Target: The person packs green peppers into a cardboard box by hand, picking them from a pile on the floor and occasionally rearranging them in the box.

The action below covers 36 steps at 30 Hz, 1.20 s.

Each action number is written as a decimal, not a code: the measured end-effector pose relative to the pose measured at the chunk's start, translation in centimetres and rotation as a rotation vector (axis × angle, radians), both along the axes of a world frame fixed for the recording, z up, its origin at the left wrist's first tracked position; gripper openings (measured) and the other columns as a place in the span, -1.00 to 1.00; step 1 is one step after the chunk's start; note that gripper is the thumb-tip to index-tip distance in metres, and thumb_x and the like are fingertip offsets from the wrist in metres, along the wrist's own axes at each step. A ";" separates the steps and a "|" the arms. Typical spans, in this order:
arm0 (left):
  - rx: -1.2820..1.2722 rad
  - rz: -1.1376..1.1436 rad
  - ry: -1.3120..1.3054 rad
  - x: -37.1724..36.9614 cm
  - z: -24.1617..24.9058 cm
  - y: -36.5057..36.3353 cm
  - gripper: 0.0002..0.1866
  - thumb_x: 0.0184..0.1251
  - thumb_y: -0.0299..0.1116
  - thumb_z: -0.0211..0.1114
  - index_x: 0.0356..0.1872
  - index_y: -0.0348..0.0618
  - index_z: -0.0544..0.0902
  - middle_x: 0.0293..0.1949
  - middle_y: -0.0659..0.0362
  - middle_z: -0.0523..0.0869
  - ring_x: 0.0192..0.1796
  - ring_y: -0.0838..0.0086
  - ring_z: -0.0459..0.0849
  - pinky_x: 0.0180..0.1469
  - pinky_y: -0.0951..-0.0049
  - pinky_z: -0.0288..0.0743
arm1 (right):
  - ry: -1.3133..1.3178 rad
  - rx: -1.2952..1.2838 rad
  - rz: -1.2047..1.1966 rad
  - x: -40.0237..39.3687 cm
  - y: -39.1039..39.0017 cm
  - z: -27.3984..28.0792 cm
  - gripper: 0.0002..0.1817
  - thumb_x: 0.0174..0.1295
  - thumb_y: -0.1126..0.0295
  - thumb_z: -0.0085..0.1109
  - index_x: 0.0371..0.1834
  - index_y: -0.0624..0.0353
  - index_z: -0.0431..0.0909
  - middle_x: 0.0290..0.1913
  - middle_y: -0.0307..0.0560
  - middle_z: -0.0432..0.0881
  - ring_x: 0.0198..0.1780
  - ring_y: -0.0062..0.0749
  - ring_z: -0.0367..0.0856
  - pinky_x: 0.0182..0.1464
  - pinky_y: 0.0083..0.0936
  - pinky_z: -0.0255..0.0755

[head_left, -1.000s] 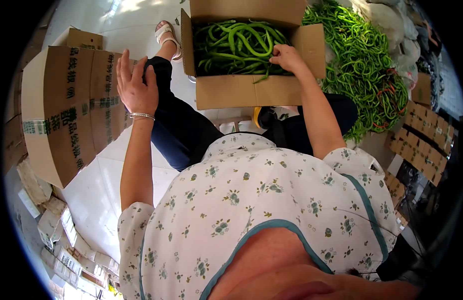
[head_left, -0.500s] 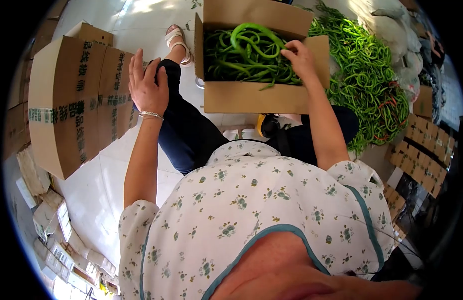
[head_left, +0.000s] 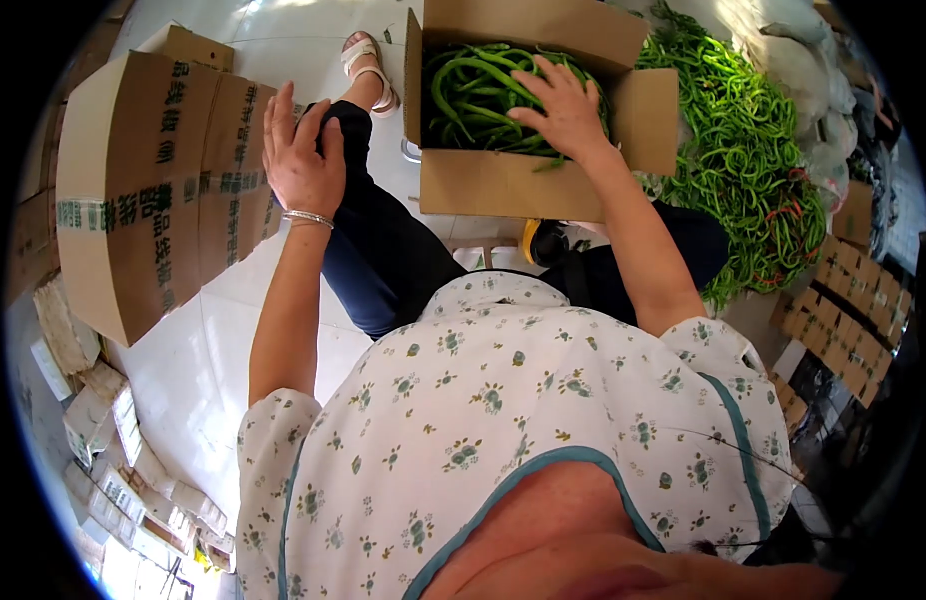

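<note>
Long green chili peppers (head_left: 475, 95) fill an open cardboard box (head_left: 513, 185) in front of me, its flaps folded outward. My right hand (head_left: 565, 112) lies over the peppers at the right side of the box, fingers spread and palm down. Beside the large printed carton (head_left: 163, 190) on the left, my left hand (head_left: 303, 165) hovers near my knee with its fingers extended and nothing in it. A silver bracelet (head_left: 309, 217) circles the left wrist.
A big heap of green peppers (head_left: 748, 150), with a few red ones, spreads on the floor right of the box. Pale sacks (head_left: 793, 60) stand behind it. Stacked flat cartons (head_left: 848, 310) lie at the far right. White floor tiles (head_left: 213, 400) show at left.
My right hand has gone from pinching at peppers by the box's right edge to lying spread over them, further left. The raised loop of peppers now lies lower. The view has shifted slightly.
</note>
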<state>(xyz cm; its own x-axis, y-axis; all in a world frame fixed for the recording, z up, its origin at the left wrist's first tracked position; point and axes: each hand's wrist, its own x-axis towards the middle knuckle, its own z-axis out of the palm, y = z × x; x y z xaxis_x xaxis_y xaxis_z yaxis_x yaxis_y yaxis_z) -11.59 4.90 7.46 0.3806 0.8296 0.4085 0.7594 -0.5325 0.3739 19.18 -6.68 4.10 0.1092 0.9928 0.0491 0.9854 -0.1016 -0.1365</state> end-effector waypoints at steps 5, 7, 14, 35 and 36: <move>0.004 -0.032 -0.007 0.5 0.3 0.2 -0.78 0.18 -0.29 0.22 -0.16 0.01 0.67 0.26 0.17 0.40 0.30 0.17 0.33 0.25 0.20 0.26 | -0.068 -0.516 0.078 -2.1 0.9 -1.7 -0.35 0.08 -0.05 0.21 0.29 -0.37 0.30 0.49 -0.10 -0.20 0.37 0.15 0.06 0.19 0.12 0.13; 0.027 -0.044 -0.004 0.5 0.0 0.5 -0.79 0.17 -0.29 0.22 -0.17 0.00 0.68 0.27 0.18 0.39 0.30 0.14 0.32 0.23 0.17 0.27 | -0.155 -0.563 0.067 -2.4 0.7 -3.0 -0.39 0.12 -0.01 0.19 0.28 -0.27 0.34 0.50 -0.13 -0.36 0.38 0.19 -0.01 0.19 0.16 0.11; 0.049 -0.052 0.015 0.9 0.3 0.5 -0.77 0.18 -0.28 0.22 -0.16 -0.02 0.67 0.26 0.14 0.40 0.28 0.10 0.33 0.23 0.16 0.27 | -0.114 -0.691 0.067 -0.9 2.6 -1.9 -0.50 0.15 0.02 0.16 0.21 -0.31 0.43 0.50 -0.19 -0.29 0.45 0.07 -0.13 0.22 0.28 0.01; -0.273 -0.839 0.638 24.9 -1.1 -5.9 -0.21 0.04 0.11 0.31 0.33 0.65 0.12 0.47 0.32 -0.10 0.48 0.10 -0.22 0.25 -0.40 -0.12 | 0.389 0.213 -1.070 16.6 -29.3 9.8 -0.62 0.27 0.05 0.07 0.02 0.00 0.57 -0.07 -0.10 0.61 -0.03 -0.26 0.58 -0.04 -0.18 0.47; -0.344 -0.843 0.703 25.9 -1.9 -6.2 -0.17 0.00 0.07 0.36 0.33 0.68 0.11 0.47 0.33 -0.14 0.48 0.06 -0.21 0.24 -0.43 -0.12 | 0.435 0.101 -1.201 17.0 -31.7 8.3 -0.62 0.29 0.05 0.03 0.07 -0.03 0.54 0.00 -0.11 0.56 0.03 -0.28 0.54 -0.01 -0.15 0.46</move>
<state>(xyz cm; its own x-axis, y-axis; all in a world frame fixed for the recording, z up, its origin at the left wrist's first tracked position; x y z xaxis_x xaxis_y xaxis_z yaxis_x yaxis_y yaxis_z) 14.31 -1.30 5.52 0.9216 0.2295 -0.3130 0.3087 -0.9223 0.2327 36.14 -38.37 12.36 0.9558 0.2546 -0.1469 0.1556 -0.8623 -0.4818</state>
